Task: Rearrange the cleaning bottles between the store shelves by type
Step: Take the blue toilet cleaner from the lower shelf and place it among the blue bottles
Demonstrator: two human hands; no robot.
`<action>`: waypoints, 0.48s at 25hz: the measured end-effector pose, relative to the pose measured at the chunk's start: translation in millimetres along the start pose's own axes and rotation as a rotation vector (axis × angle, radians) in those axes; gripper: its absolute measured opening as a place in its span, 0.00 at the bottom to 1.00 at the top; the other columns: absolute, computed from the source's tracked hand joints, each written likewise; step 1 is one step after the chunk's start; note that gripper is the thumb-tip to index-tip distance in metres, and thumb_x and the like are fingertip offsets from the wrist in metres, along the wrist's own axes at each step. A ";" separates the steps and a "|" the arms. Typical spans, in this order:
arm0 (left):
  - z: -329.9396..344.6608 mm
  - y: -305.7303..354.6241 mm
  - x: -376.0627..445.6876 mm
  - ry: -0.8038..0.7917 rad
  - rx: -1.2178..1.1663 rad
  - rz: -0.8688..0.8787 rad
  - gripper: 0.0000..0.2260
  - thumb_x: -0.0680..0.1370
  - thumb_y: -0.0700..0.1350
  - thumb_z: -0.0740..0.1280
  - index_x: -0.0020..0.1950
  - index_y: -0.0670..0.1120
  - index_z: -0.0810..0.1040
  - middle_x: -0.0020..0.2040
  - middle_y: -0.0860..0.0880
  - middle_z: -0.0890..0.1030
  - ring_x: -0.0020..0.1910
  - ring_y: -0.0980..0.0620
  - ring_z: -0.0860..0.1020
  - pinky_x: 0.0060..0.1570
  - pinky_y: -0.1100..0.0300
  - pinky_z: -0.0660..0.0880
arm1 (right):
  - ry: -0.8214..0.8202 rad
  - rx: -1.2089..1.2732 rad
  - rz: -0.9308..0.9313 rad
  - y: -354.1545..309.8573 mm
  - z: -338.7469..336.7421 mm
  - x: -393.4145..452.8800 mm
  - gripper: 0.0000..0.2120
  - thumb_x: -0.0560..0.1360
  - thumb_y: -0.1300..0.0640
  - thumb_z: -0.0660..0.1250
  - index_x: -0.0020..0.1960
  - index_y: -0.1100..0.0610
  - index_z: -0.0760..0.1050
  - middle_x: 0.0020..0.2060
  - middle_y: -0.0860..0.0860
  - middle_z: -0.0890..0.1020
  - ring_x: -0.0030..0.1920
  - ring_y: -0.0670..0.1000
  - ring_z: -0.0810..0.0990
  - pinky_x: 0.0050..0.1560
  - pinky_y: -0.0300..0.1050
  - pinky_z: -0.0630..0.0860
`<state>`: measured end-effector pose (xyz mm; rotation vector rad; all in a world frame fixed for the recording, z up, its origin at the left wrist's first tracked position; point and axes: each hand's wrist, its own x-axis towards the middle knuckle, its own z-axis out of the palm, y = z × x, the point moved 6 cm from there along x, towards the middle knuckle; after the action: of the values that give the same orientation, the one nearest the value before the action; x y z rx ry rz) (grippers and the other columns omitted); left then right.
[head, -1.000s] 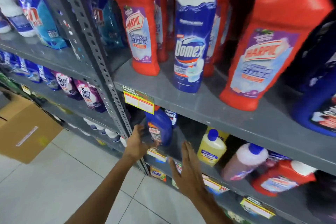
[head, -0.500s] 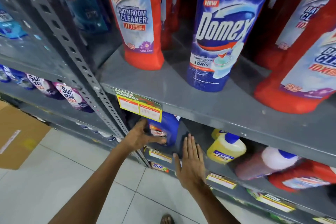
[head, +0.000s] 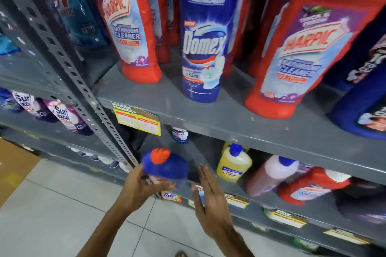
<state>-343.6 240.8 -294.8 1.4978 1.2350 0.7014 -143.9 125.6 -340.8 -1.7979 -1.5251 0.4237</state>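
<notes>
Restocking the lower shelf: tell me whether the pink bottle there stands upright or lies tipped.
Tipped. The pink bottle leans, blue cap up-right, base toward the shelf edge.

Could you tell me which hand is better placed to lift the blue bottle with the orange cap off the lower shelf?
Left: the left hand already grips the blue bottle, while the right hand is open beside it.

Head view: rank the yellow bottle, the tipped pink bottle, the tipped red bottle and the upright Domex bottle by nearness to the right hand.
From the right hand:
1. Yellow bottle, lower shelf, just up and right.
2. Pink bottle, lying further right.
3. Red bottle, lying beyond the pink one.
4. Domex bottle, upper shelf, above.
</notes>
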 end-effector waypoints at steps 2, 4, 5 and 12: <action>10.5 22.7 -33.7 -0.048 0.000 0.091 0.28 0.59 0.45 0.91 0.56 0.51 0.88 0.51 0.47 0.92 0.52 0.46 0.90 0.55 0.49 0.87 | 0.130 0.091 -0.079 -14.4 -54.1 -27.8 0.25 0.87 0.49 0.61 0.84 0.49 0.66 0.84 0.42 0.67 0.84 0.45 0.66 0.82 0.39 0.65; 23.7 54.7 -62.9 -0.064 -0.029 0.115 0.31 0.54 0.58 0.91 0.55 0.55 0.88 0.49 0.50 0.93 0.49 0.52 0.91 0.49 0.58 0.87 | 0.271 0.115 -0.148 -24.5 -116.8 -49.0 0.23 0.87 0.51 0.62 0.82 0.48 0.68 0.81 0.43 0.72 0.82 0.48 0.72 0.80 0.40 0.68; 34.2 74.4 -75.4 -0.071 -0.050 0.124 0.32 0.52 0.61 0.90 0.54 0.56 0.89 0.46 0.49 0.93 0.46 0.51 0.91 0.45 0.58 0.87 | 0.358 0.121 -0.181 -27.2 -152.9 -58.9 0.23 0.87 0.53 0.62 0.81 0.50 0.70 0.80 0.45 0.75 0.80 0.51 0.74 0.79 0.43 0.70; 147.4 259.8 -130.5 -0.193 -0.274 0.381 0.33 0.51 0.62 0.90 0.53 0.54 0.88 0.46 0.51 0.93 0.42 0.59 0.90 0.42 0.66 0.85 | 0.761 -0.038 -0.175 6.6 -378.6 -93.3 0.21 0.86 0.55 0.63 0.78 0.56 0.73 0.79 0.49 0.76 0.81 0.55 0.73 0.80 0.54 0.70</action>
<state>-163.4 82.2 -74.3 1.5409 0.6824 0.9113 88.9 -82.1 -106.8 -1.5655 -1.1220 -0.3517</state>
